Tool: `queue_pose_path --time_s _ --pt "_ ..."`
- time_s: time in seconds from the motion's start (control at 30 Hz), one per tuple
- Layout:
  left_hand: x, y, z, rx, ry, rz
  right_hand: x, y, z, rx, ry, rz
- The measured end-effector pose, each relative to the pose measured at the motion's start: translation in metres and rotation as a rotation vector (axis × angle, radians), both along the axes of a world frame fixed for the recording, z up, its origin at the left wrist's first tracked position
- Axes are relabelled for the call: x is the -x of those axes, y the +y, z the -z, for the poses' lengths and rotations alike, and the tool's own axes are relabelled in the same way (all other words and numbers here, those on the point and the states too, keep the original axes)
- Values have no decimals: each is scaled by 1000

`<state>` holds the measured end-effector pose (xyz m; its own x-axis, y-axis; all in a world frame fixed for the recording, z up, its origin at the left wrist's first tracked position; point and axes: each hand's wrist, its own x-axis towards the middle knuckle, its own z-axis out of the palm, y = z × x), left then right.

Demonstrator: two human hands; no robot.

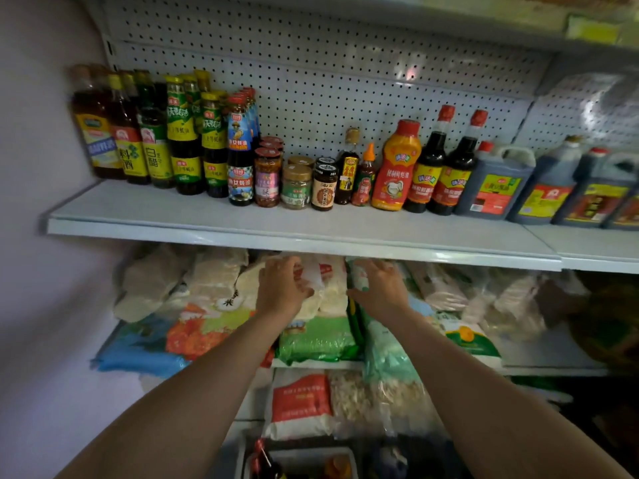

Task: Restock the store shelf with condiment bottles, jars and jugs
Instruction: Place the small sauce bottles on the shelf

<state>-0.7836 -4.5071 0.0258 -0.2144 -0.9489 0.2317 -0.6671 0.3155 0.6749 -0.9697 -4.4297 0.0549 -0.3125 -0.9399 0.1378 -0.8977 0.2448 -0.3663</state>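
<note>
Both hands empty. My left hand [281, 288] rests with fingers spread against a white packet [316, 274] on the lower shelf; my right hand [378, 288] is open, palm toward the packets beside it, gripping nothing that I can see.

Item: upper shelf [242, 216], white, pegboard back. Stock, left to right: tall dark bottles [121, 133] with yellow and green labels, packed several deep; a blue-label bottle [240, 160]; small jars [297, 184] in a short row; an orange squeeze bottle [396, 167]; two red-capped dark bottles [439, 167]; dark jugs [494, 184] running off to the right. All upright, set toward the back, front strip of the shelf bare.

Item: lower shelf, bagged dry goods [214, 326], loosely heaped and overlapping.

Item: a bin [301, 461] at the bottom edge of view, with what looks like more bottles inside; too dim to be sure.

Risks noted:
- Heaped bags look slippery; pushing on one could slide its neighbours off the front edge toward the bin below.
- Row behind the front bottles is tightly packed; adding stock from the front could knock a tall bottle into the next.
- Jugs are heavy; a one-handed lift could tip them.
</note>
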Motion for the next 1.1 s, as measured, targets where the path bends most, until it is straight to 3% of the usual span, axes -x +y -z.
queue_pose_path --time_s 0.23,0.53,0.67,1.1 --pt "-22 62 64 -124 -178 25 -19 64 62 -157 -45 21" --pt "-19 89 147 -283 -217 9 -2 86 151 -288 -169 0" --pt "-11 104 212 -403 -294 22 17 100 220 -425 -205 -22" --pt "-8 172 454 -702 -288 -2 51 149 480 -686 -377 137"
